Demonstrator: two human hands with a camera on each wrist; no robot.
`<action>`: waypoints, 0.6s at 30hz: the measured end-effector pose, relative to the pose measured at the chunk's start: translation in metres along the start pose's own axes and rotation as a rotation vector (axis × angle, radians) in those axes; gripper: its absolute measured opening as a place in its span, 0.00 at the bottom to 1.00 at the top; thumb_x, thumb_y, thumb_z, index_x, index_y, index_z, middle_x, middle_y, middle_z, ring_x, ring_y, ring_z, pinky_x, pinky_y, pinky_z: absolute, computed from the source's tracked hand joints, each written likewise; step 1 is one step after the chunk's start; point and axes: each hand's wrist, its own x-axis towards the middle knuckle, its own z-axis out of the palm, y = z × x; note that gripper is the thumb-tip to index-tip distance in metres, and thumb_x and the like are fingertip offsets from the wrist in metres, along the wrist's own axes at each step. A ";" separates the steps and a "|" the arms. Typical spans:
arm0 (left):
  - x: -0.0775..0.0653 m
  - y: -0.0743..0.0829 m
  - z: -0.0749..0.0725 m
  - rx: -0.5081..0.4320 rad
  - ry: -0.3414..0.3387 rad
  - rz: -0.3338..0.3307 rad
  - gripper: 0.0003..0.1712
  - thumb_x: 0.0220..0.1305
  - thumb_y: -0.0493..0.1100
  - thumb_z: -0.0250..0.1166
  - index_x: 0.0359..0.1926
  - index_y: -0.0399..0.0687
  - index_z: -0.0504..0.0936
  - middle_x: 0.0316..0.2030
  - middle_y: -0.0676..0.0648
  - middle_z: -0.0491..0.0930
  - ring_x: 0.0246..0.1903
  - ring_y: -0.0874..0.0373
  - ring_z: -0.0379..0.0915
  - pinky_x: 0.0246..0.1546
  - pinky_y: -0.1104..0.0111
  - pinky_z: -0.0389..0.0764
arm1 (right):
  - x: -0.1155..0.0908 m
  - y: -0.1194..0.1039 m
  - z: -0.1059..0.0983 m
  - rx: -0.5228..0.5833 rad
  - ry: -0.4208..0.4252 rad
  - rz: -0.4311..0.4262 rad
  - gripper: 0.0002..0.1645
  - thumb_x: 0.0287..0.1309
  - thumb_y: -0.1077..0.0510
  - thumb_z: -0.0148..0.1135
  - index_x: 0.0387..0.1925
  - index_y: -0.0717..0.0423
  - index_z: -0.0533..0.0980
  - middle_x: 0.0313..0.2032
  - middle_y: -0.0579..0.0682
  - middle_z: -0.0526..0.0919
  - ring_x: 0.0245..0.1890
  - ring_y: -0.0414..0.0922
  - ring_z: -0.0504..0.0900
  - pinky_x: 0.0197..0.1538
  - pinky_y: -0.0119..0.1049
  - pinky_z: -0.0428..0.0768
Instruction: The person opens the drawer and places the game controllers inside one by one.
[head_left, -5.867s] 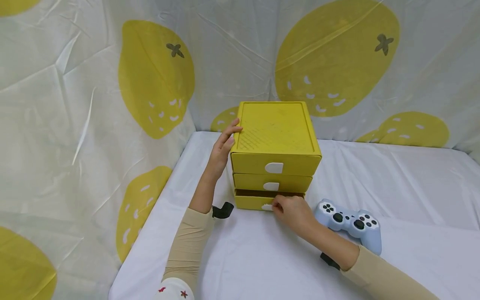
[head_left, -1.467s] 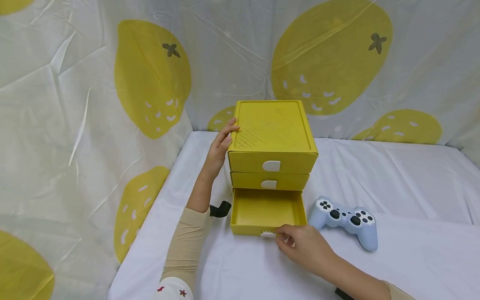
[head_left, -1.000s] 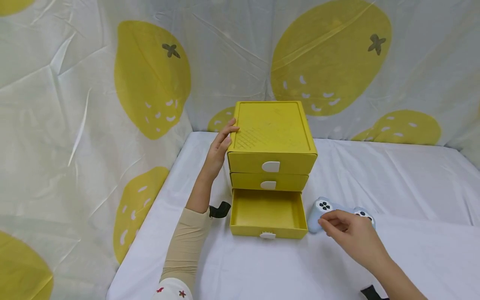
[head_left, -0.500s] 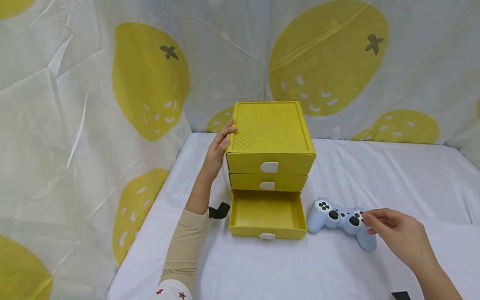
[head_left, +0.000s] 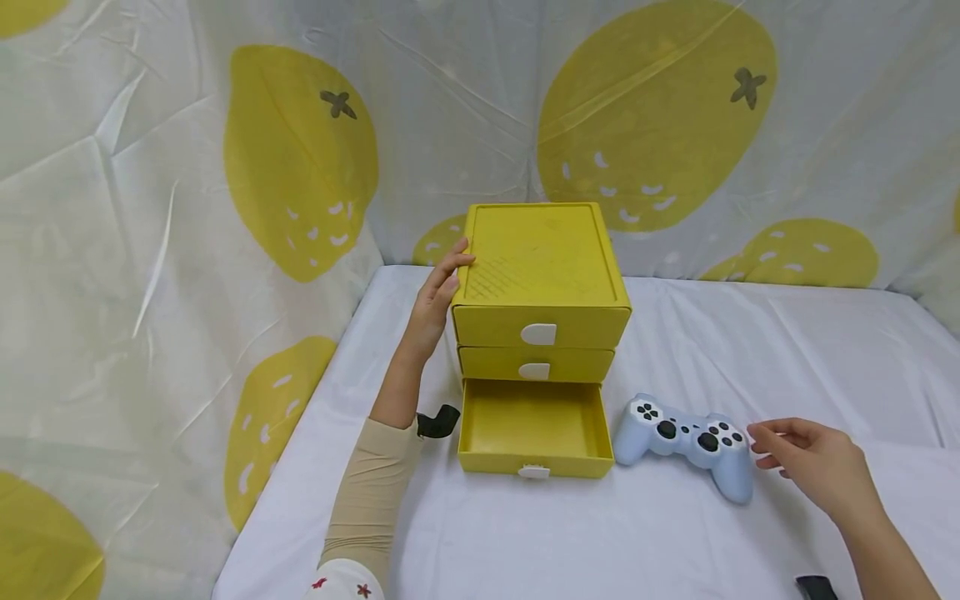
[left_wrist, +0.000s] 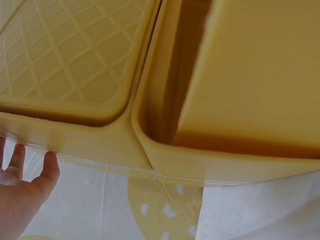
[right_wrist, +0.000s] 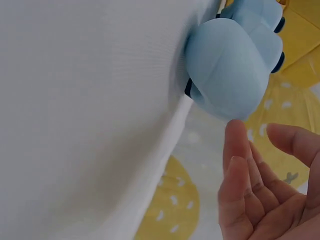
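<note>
A yellow set of drawers (head_left: 543, 258) stands on the white cloth, three drawers high with white tabs. Its bottom drawer (head_left: 536, 421) is pulled out and bare inside; the upper two are closed. My left hand (head_left: 435, 304) rests against the unit's left side, fingertips at the top edge; the left wrist view shows its fingers (left_wrist: 47, 175) along the yellow wall. To the right of the drawers lies a light blue game controller (head_left: 686, 442), buttons up. Just beyond its right grip hovers my right hand (head_left: 821, 467), fingers loosely bent and holding nothing, as the right wrist view (right_wrist: 265, 195) also shows.
White cloth (head_left: 570, 542) covers the table in front of the drawers. A hanging sheet printed with lemons (head_left: 465, 108) closes off the back and left side. Black wrist camera parts (head_left: 438, 422) show at both wrists.
The bottom drawer has come from slightly ajar to well out, pulled by my right hand. That hand then let go of the tab and moved right, past the controller. My left hand stayed put.
</note>
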 end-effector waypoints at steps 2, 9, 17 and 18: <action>0.000 0.000 0.000 -0.006 -0.003 0.004 0.31 0.72 0.53 0.48 0.62 0.29 0.66 0.74 0.45 0.53 0.73 0.58 0.44 0.70 0.54 0.45 | 0.003 0.003 0.000 -0.003 -0.016 0.021 0.35 0.68 0.42 0.54 0.53 0.73 0.74 0.33 0.56 0.86 0.25 0.37 0.82 0.27 0.31 0.78; 0.000 0.004 0.001 -0.006 -0.007 -0.001 0.24 0.72 0.39 0.42 0.62 0.27 0.65 0.74 0.41 0.51 0.74 0.55 0.42 0.70 0.55 0.45 | 0.012 0.010 0.000 -0.006 -0.116 0.065 0.42 0.67 0.37 0.51 0.55 0.76 0.70 0.34 0.56 0.86 0.28 0.42 0.83 0.29 0.33 0.79; 0.000 0.004 0.000 0.003 0.001 -0.022 0.23 0.72 0.35 0.40 0.61 0.25 0.64 0.74 0.39 0.51 0.74 0.55 0.42 0.70 0.55 0.45 | 0.021 0.010 0.007 0.005 -0.249 0.115 0.49 0.66 0.34 0.50 0.58 0.80 0.64 0.38 0.62 0.83 0.32 0.47 0.83 0.32 0.36 0.81; -0.001 0.004 0.000 0.001 0.003 -0.018 0.23 0.72 0.36 0.41 0.61 0.26 0.65 0.74 0.40 0.51 0.73 0.55 0.43 0.70 0.55 0.45 | 0.022 0.010 0.008 0.004 -0.254 0.118 0.49 0.66 0.33 0.49 0.59 0.80 0.63 0.39 0.64 0.83 0.32 0.47 0.83 0.32 0.37 0.81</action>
